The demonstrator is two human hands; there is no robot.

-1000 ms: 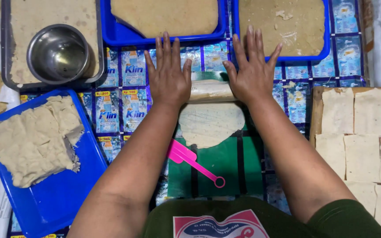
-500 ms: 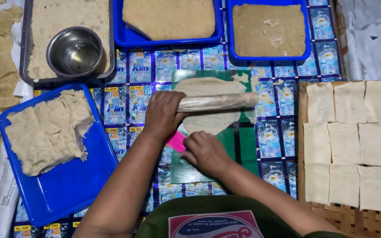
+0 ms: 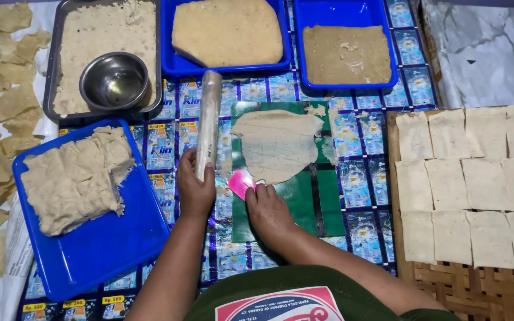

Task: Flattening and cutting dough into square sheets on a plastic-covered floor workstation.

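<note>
Lifting the rolled dough sheet (image 3: 278, 144) calls for care: judge it thin, soft and easily torn, and likely tacky against the green mat (image 3: 304, 199) on which it lies flat. Take it along its near edge, where your right hand (image 3: 267, 209) pinches the pink scraper (image 3: 240, 182), whose blade touches that edge. Your fingers are closed on the scraper handle.

Left of the dough sheet, your left hand (image 3: 194, 187) is wrapped around the near end of the rolling pin (image 3: 208, 122). The pin lies lengthwise just beside the sheet, pointing away from you and not touching it. Judge the pin stiff and smooth, so it may roll if set down loosely.

Beyond the dough sheet stand two blue trays: one (image 3: 171, 56) holds a pale slab of dough, the other (image 3: 391, 80) a darker, flatter slab. Farther left of the sheet, a grey tray (image 3: 52, 107) carries a steel bowl (image 3: 114, 81). Nearer you on that side, a large blue tray (image 3: 99, 252) holds a block of dough scored into pieces.

Right of the dough sheet, cut squares (image 3: 468, 184) lie in rows on a woven board (image 3: 477, 285). Small scraps (image 3: 328, 148) cling to the mat just beside the sheet's right edge; these are the only obstruction near it.
</note>
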